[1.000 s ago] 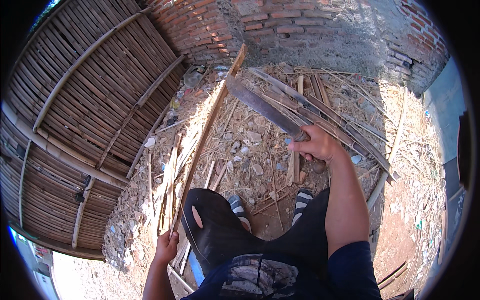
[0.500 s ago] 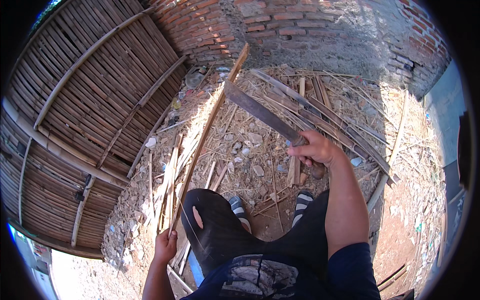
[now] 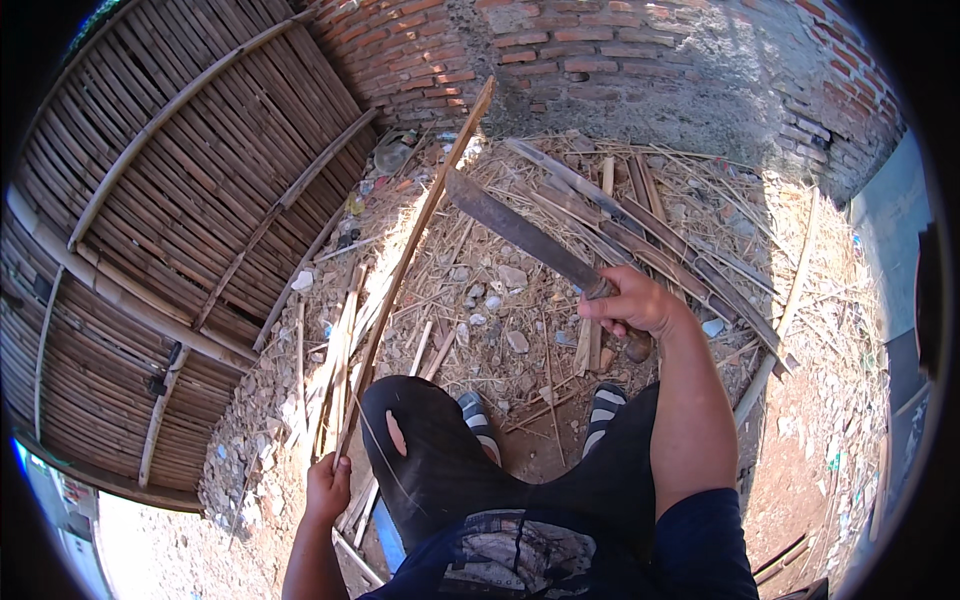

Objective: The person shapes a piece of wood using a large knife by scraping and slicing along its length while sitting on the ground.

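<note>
Head view shows the long blade (image 3: 525, 237) sitting a little lower and nearer the person than a second ago, when it was lifted higher toward the brick wall (image 3: 640, 60); the right hand (image 3: 632, 303) has drawn slightly down and in, while the left hand (image 3: 328, 487) stays low at the left knee, gripping as before. The right hand is clenched around the handle of the blade, fingers wrapped fully, the butt of the handle poking out below the fist. The left hand is closed around the near end of a long bamboo strip (image 3: 410, 265), thumb side up. The blade's long axis runs diagonally from the fist up and to the left, its blunt tip pointing toward the far end of the strip and lying just beside it, whether touching cannot be told. The strip runs from the left hand away up and to the right, its far end against the foot of the brick wall. It lies over rubble and split bamboo scraps (image 3: 640, 215), beside a woven bamboo panel (image 3: 150, 230) on the left.
</note>
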Available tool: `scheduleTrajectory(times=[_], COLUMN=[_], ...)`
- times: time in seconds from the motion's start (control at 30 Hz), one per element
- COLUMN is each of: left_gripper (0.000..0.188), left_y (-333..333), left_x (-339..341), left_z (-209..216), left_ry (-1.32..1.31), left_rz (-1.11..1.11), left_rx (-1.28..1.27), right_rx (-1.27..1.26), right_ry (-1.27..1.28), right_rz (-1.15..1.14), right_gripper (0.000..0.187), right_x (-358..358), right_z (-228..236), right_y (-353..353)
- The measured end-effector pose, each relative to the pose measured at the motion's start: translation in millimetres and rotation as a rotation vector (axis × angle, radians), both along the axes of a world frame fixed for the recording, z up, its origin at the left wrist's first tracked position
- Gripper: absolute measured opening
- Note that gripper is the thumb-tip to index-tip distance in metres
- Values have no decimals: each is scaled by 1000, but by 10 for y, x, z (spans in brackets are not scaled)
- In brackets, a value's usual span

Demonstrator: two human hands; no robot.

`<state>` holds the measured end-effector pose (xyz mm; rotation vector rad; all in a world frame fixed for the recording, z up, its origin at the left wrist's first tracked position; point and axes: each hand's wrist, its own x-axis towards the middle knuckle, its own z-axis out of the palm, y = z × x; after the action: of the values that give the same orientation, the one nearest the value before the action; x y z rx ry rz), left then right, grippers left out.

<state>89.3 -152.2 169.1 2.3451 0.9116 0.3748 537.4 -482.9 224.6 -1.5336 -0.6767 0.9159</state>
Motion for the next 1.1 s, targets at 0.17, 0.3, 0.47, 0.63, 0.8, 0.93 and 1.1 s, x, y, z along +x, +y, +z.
scheduleTrajectory(times=[0.17,0.3,0.47,0.63,0.8,0.93,1.1], left_gripper=[33,33,32,33,34,34,33], left_y=[47,17,11,48,20,31,-7], left_x=[-50,-11,-17,-27,-13,-29,13], left_z=[-54,-34,-35,-47,-20,-21,4], left_ry=[10,1,-10,-1,-13,13,2], left_rz=[3,3,18,12,7,11,26], left_rx=[16,16,22,41,49,56,50], right_rx=[6,10,8,-7,0,7,11], right_ry=[20,29,48,39,49,51,45], right_rz=[14,17,27,34,39,28,46], right_gripper=[33,34,34,34,34,33,32], right_x=[-12,3,5,-2,-20,-49,-12], right_z=[9,-24,-24,-16,-9,33,-28], right_y=[30,24,24,35,47,49,47])
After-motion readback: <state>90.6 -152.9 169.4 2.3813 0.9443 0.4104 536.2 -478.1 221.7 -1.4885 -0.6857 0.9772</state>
